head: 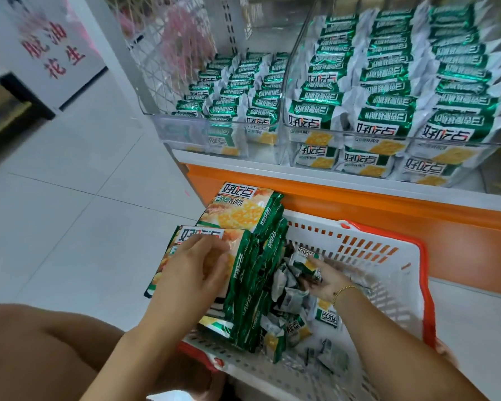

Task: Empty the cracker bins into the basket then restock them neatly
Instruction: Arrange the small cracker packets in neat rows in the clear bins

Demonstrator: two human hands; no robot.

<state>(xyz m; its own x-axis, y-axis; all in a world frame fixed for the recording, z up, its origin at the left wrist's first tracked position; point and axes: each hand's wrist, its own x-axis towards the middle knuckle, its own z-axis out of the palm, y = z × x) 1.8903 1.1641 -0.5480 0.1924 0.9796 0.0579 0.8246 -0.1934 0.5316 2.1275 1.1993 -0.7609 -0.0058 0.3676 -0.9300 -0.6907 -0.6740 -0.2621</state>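
A white basket (388, 273) with orange handles sits on the floor below the shelf. Large green cracker bags (243, 215) stand stacked at its left side, and several small cracker packs (289, 328) lie loose on its bottom. My left hand (197, 267) rests on the face of the nearest large bag, fingers curled over its top edge. Inside the basket, my right hand (327, 279) grips one small cracker pack (305, 260). Above, two clear bins hold neat rows of small packs: the left bin (185, 131) and the right bin (344, 137).
The bins stand on a white shelf with an orange front panel (359, 204). A wire rack (168, 53) rises left of the bins. White tiled floor (70, 183) stretches to the left. My knee (41, 351) is at the lower left.
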